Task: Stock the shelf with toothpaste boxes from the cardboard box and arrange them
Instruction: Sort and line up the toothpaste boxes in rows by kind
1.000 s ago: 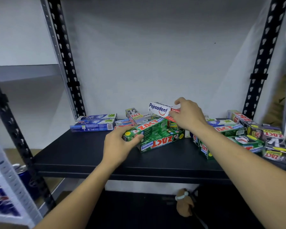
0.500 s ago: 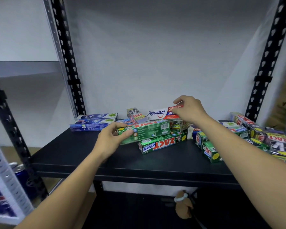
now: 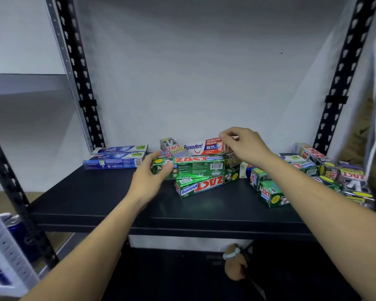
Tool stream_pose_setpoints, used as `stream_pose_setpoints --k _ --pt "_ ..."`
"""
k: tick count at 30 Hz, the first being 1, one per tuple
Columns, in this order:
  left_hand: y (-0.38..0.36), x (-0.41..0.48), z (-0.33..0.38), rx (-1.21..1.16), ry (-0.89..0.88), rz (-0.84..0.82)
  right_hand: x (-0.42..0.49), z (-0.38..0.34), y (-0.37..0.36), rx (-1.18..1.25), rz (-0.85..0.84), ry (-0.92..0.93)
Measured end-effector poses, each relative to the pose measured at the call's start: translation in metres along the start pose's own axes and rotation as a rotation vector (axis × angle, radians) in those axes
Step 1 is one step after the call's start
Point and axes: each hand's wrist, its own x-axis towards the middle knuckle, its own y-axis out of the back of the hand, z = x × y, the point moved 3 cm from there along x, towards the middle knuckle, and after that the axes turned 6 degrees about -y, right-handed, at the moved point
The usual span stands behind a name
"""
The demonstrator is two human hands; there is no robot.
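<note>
A black shelf board (image 3: 109, 198) carries a loose heap of toothpaste boxes. My left hand (image 3: 149, 181) grips the left end of a green Zact box (image 3: 195, 167), held level just above another green Zact box (image 3: 206, 185) that lies flat. My right hand (image 3: 245, 146) pinches the right end of a white and red Pepsodent box (image 3: 202, 146), which stands on its long edge at the back. A Zact Smokers box (image 3: 170, 146) lies beside it. The cardboard box is out of view.
Two blue Safi boxes (image 3: 117, 158) are stacked at the back left. Several Zact boxes (image 3: 317, 172) lie jumbled at the right. Black perforated uprights (image 3: 78, 74) frame the shelf. Blue drink cans (image 3: 17, 233) sit low left. A small brown object (image 3: 234, 266) hangs below.
The green Zact box in my left hand has turned from tilted to level. The Pepsodent box in my right hand has swung from slanted to upright on its edge, parallel to the back wall.
</note>
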Motion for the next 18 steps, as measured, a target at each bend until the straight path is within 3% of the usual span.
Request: stream_pose_setpoints --k 5,8,11,18 --pt "-0.007 -0.012 0.017 0.217 -0.081 0.158 -0.007 0.030 0.031 -0.036 0.054 -0.022" --pt "-0.022 -0.016 0.036 0.536 -0.405 0.184 -0.010 0.053 0.051 -0.100 0.039 -0.071" --pt "-0.052 -0.018 0.045 0.767 -0.631 0.063 -0.016 0.077 0.067 -0.136 0.008 -0.138" --pt "-0.109 -0.012 0.037 1.037 -0.654 -0.016 -0.017 0.113 0.089 -0.250 -0.047 -0.192"
